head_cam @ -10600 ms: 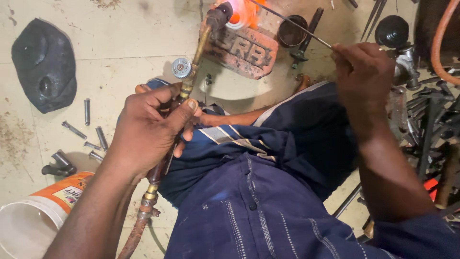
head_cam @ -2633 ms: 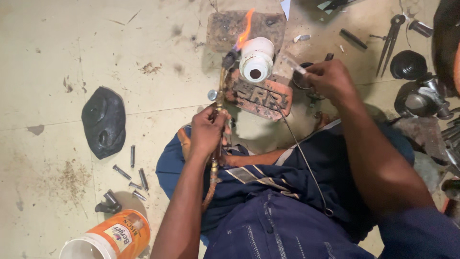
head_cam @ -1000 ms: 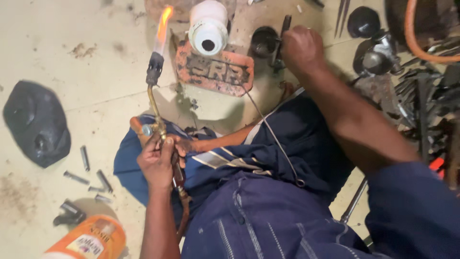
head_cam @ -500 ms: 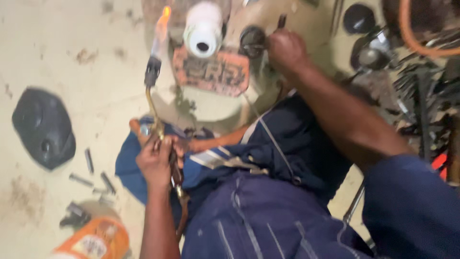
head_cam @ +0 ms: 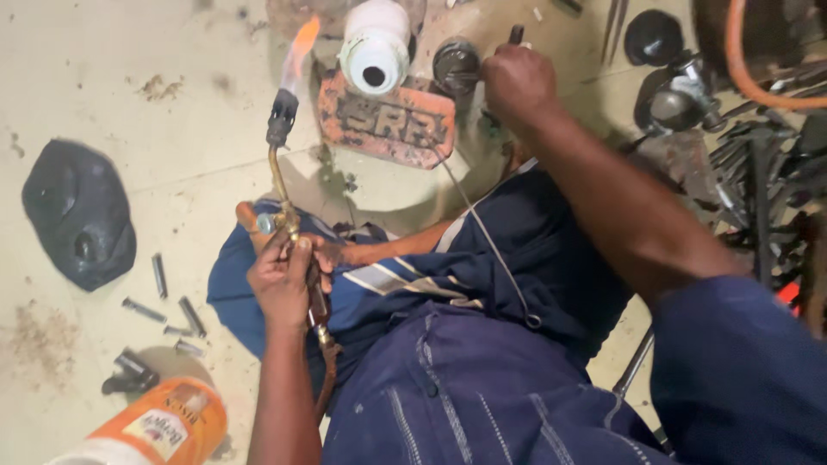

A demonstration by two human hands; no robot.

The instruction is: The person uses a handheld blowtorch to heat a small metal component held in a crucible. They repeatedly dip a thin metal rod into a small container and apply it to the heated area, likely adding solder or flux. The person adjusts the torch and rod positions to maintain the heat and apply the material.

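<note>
The left hand point(head_cam: 280, 280) was wrapped tight round the gas torch point(head_cam: 289, 185), whose long axis ran up from it to a lit tip just left of the white cylinder point(head_cam: 375, 43); the right hand point(head_cam: 517, 82), nearer that cylinder on its right, pinched a thin filler wire point(head_cam: 487, 237)

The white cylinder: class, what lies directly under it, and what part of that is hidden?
The white cylinder stands on a rusty orange metal plate with raised lettering, lying on the floor. The plate's top edge beneath the cylinder is covered, so the contact there cannot be seen.
</note>
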